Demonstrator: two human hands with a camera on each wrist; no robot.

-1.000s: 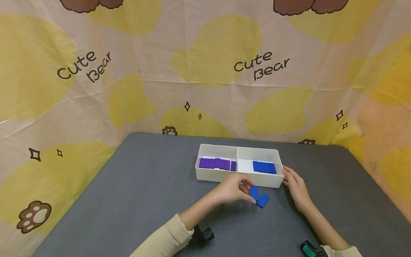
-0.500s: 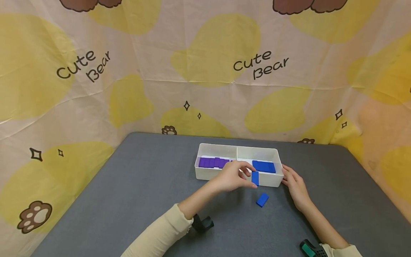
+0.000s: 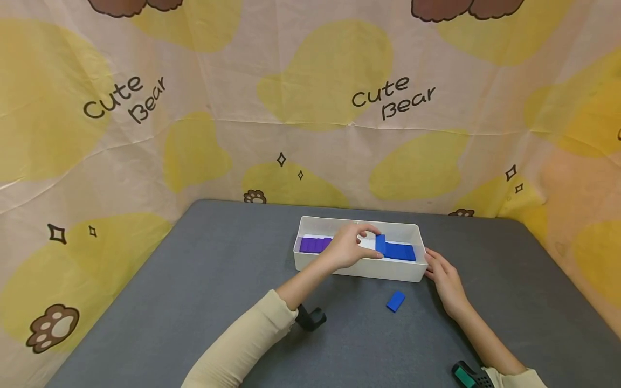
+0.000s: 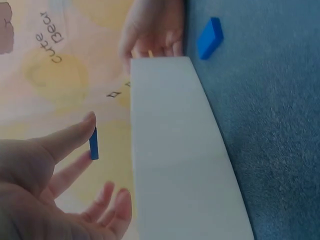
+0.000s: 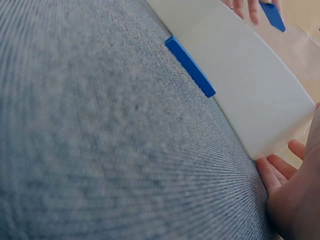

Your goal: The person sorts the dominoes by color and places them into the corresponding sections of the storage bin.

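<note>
My left hand [image 3: 345,248] pinches a flat blue rectangular block [image 3: 380,244] between thumb and fingertip, over the right compartment of a white two-part box [image 3: 378,270]. In the left wrist view the held block [image 4: 93,145] is seen edge-on, above the box's rim. Several blue blocks [image 3: 401,251] lie in a row just right of it. My right hand [image 3: 447,285] touches the box's right end with its fingers extended. On the table in front of the box lies one loose blue block [image 3: 395,302], also seen in the right wrist view. My left hand partly hides the divider.
Several purple blocks [image 3: 312,245] lie side by side in the box's left compartment, partly behind my left hand. The grey table [image 3: 208,291] extends around the box. A printed cloth [image 3: 310,145] hangs behind the table's far edge.
My left hand has lifted a blue block from the table beside the loose one and carried it over the front wall to the right compartment. The right hand stays at the box's end.
</note>
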